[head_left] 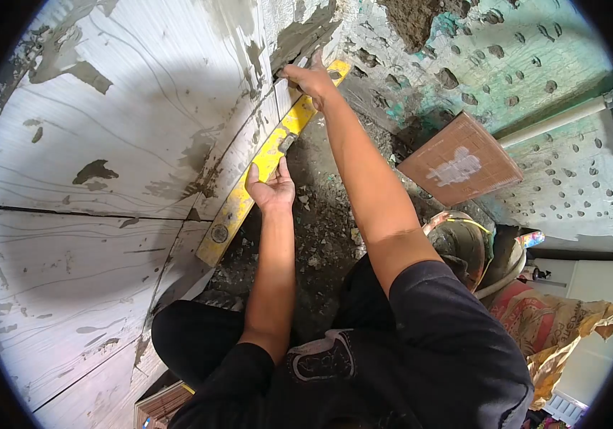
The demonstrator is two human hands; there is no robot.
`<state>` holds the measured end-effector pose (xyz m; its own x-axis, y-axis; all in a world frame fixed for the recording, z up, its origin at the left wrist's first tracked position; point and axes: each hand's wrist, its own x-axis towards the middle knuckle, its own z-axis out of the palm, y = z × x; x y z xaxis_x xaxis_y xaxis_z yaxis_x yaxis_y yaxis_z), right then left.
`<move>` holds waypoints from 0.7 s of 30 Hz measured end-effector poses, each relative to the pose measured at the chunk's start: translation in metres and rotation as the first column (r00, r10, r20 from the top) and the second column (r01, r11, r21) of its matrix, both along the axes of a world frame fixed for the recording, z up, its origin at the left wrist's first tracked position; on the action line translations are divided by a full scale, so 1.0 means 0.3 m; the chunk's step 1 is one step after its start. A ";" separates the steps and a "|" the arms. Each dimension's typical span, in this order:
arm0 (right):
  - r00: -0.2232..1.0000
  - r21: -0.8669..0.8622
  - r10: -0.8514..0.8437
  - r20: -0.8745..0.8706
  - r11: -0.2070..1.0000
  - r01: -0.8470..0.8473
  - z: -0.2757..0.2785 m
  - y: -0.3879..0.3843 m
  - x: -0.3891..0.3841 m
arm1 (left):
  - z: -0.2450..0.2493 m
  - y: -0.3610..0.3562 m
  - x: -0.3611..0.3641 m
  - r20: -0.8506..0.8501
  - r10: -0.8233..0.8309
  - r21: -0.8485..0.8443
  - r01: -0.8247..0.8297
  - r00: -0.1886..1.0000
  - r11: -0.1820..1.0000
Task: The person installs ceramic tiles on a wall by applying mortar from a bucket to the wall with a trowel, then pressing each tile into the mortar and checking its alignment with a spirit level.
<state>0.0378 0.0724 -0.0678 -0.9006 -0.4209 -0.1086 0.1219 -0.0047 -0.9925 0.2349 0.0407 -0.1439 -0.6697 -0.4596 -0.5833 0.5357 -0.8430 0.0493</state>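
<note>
A yellow spirit level (238,204) lies slantwise along the lower edge of the white tiled surface (142,136). My left hand (272,189) grips its middle, with the thumb on one side and the fingers on the other. Farther up, my right hand (312,82) is closed around the level near its far end. One right finger reaches past the level to the tile edge by the corner; what that fingertip touches is partly hidden. Grey mortar smears mark the white tiles, which have thin wavy lines.
Rubble covers the floor (310,222). A brown tile (461,159) with a white patch leans by the pitted green wall (514,64), near a pale pipe (553,121). At right stand a bucket (474,261) and a torn paper sack (542,314).
</note>
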 end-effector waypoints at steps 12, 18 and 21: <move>0.989 0.035 0.016 -0.147 0.999 -0.011 -0.091 -0.024 -0.056 | -0.023 -0.016 0.004 -0.029 -0.032 0.018 0.032 0.999 0.999; 0.980 0.079 -0.013 -0.198 0.996 0.029 -0.094 -0.033 -0.059 | -0.027 -0.016 0.004 -0.050 -0.025 -0.003 0.025 0.998 1.000; 0.982 0.115 -0.013 -0.187 0.993 0.035 -0.094 -0.029 -0.063 | -0.019 -0.013 0.002 -0.031 -0.023 -0.008 0.023 0.999 1.000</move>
